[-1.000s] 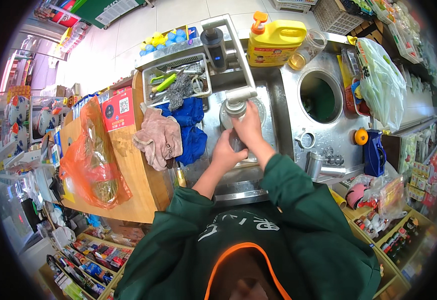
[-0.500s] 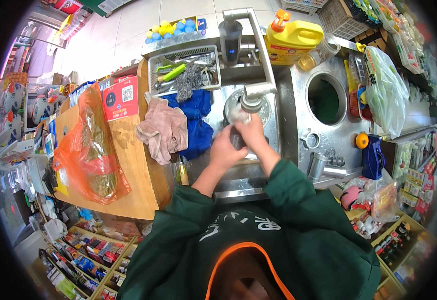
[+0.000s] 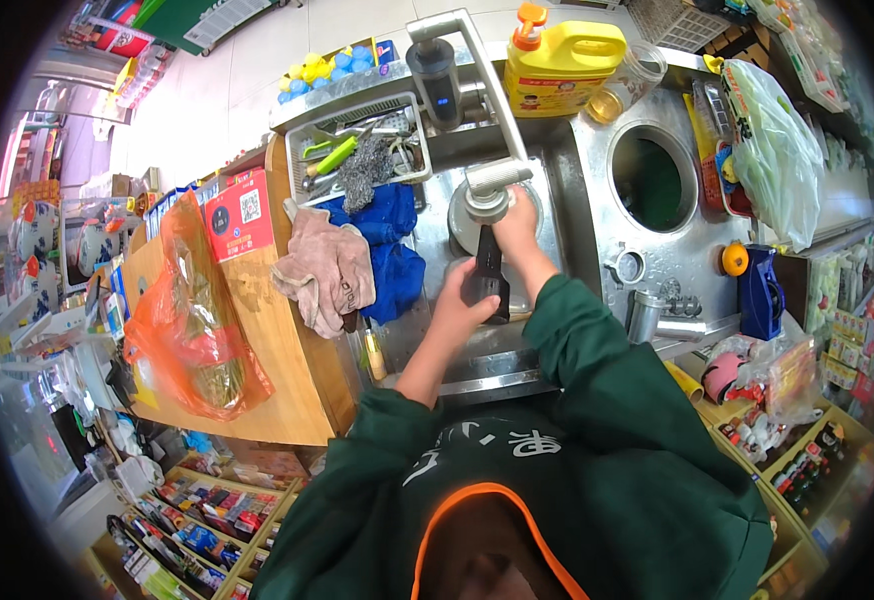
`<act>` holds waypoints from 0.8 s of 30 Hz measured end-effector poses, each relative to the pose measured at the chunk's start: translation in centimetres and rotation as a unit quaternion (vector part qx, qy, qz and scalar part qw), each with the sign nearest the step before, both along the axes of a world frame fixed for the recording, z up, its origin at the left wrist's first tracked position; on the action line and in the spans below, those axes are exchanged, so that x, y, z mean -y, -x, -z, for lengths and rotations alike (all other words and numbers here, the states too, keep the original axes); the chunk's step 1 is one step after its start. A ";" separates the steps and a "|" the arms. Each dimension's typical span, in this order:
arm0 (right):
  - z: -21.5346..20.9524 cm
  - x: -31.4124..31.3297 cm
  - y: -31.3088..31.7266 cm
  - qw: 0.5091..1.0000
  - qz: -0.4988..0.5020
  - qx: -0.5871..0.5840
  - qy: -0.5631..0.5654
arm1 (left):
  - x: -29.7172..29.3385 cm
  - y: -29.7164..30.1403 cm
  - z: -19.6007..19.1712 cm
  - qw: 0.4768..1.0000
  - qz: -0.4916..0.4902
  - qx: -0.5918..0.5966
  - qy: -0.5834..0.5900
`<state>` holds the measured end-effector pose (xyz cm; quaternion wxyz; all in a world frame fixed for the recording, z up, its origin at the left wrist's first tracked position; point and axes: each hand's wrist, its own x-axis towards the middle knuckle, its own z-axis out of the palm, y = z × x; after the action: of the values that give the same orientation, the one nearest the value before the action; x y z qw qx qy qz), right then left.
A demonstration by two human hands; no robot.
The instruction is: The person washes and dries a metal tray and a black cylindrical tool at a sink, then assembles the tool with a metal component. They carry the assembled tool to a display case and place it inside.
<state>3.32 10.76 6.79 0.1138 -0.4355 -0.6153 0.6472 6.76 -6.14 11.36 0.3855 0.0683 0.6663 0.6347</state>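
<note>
Over the steel sink, both hands are at a long black object, narrow at its upper part and wider toward me; its exact kind does not show. My left hand is closed round its near, wide end, thumb on top. My right hand is closed at its far end, some fingers hidden by the tap. The tap's spout head hangs right above that end. Below lies a round pale grey disc, partly covered by the tap.
Left of the sink lie a pink glove, blue cloth and a utensil basket. A yellow jug and glass jar stand behind. To the right are a round opening and a blue tape dispenser.
My right hand has shifted slightly right and up under the tap. The black object now shows lengthwise between my hands. White splashing at the spout is no longer visible. The view has turned slightly.
</note>
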 end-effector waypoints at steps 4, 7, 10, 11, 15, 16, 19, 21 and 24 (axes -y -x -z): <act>-1.2 -0.5 -0.6 0.957 0.022 -0.134 0.255 | 0.3 0.4 -0.4 0.968 -0.087 0.212 -0.097; -3.0 1.4 -4.2 0.954 -0.073 -0.078 0.280 | -0.4 2.5 0.2 0.977 -0.095 0.188 -0.043; -3.7 1.6 -4.0 0.960 -0.050 -0.093 0.261 | -0.6 2.5 0.4 0.982 -0.038 0.184 -0.033; -3.6 1.3 -3.5 0.962 -0.031 -0.103 0.250 | -0.6 1.8 0.4 0.965 -0.071 0.232 -0.104; -3.0 -1.2 -0.6 0.934 0.059 -0.120 0.332 | -0.8 -0.1 -0.4 0.786 -0.113 0.499 -0.346; -2.9 -2.1 -0.4 0.891 0.012 -0.152 0.428 | -0.8 -0.1 -0.7 0.796 -0.105 0.493 -0.335; -2.8 -3.2 0.8 0.903 -0.027 -0.194 0.382 | -0.8 0.6 -1.8 0.870 -0.052 0.418 -0.256; -2.9 -3.1 1.5 0.954 0.019 -0.182 0.236 | -1.2 1.1 -2.3 0.956 -0.029 0.276 -0.100; -3.5 -1.9 1.1 0.964 0.070 -0.169 0.192 | -2.4 1.2 -2.4 0.998 0.005 0.040 0.047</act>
<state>2.20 12.63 10.26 0.1751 -0.3752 -0.4193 0.8079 5.54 -3.74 13.73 0.4177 0.0279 0.6791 0.6030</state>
